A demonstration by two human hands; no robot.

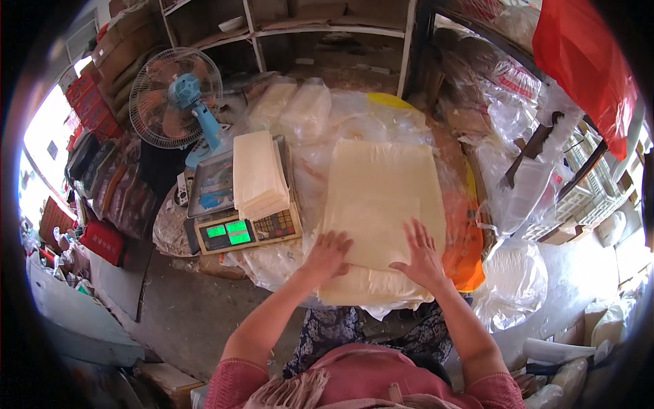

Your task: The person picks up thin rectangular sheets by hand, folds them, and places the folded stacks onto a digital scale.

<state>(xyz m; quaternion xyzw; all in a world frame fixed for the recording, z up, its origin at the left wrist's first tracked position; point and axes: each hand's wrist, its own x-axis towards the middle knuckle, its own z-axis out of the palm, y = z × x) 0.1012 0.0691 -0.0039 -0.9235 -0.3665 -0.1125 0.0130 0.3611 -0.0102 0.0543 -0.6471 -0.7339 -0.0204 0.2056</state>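
Observation:
Both my hands are on a stack of large, thin, pale yellow sheets (379, 184) lying on the plastic-covered worktop. My left hand (327, 253) rests at the near left of the stack, fingers apart. My right hand (419, 255) lies at its near right, fingers spread. To the left, a bundle of folded cream sheets (259, 170) sits on the metal pan of a digital scale (255, 228) with lit green displays.
Behind are clear wrapped bundles (305, 109) and wooden shelves (327, 27). A blue fan (187, 92) stands back left, near stacked red boxes (85, 99). Plastic bags (504, 177), a red sheet (579, 61) and white crates (586, 191) crowd the right.

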